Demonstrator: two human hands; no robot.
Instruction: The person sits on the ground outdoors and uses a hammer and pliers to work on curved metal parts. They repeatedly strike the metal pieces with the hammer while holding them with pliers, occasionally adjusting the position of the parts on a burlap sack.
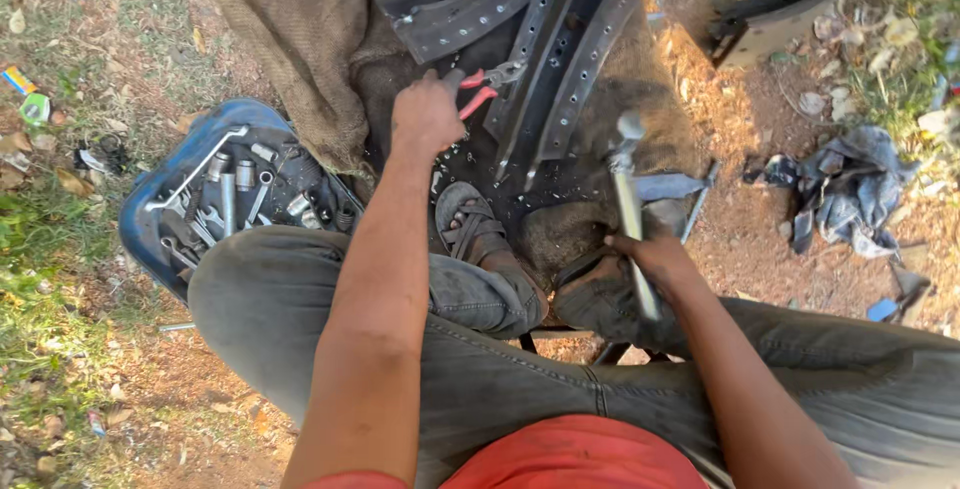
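My left hand (pixel 425 114) is closed around red-handled pliers (pixel 483 86), whose jaws point at a stack of dark curved metal plates with rows of holes (pixel 560 59). The plates lie on a dark cloth on the ground in front of me. My right hand (pixel 655 249) grips the metal handle of a hammer (pixel 630 184), its head raised above the lower end of the plates. I sit with grey-trousered legs spread, and my sandalled left foot (pixel 470 224) rests near the plates.
A blue tray (pixel 150 199) with sockets, wrenches and other tools lies at the left. A brown sack (pixel 300 39) is behind it. Crumpled rags (pixel 850 189) lie on the dirt at the right. Another curved plate (pixel 790 9) sits at the upper right.
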